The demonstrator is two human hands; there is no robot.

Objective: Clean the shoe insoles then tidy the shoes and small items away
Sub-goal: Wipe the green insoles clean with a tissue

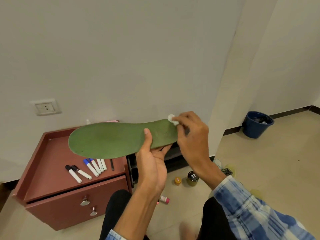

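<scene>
Quick log: I had the green insole (112,141) up in the air, lying level, wide toe end to the left over the brown drawer cabinet (52,161), narrow heel end to the right. Left hand (150,163) gripped it from the near edge, thumb pressed flat on the top face, the other fingers together underneath, only their tips showing past the near edge. Right hand (192,135) sat at the heel end, fingertips curled and pinching a small white wad (173,119) against the insole's far edge; I couldn't tell if it was tissue or cotton. Blue checked sleeve (251,210) covered the right forearm. On the cabinet top lay a row of markers (86,170), black and blue caps, and a black pen (112,164) just right of them. On the floor to the right: a yellow-lidded jar (177,181) beside a black-lidded jar (192,178), a small pink-capped bottle (164,199) nearer me, and a blue bucket (257,124) far right by the wall. A wall socket (45,107) sat far left
</scene>
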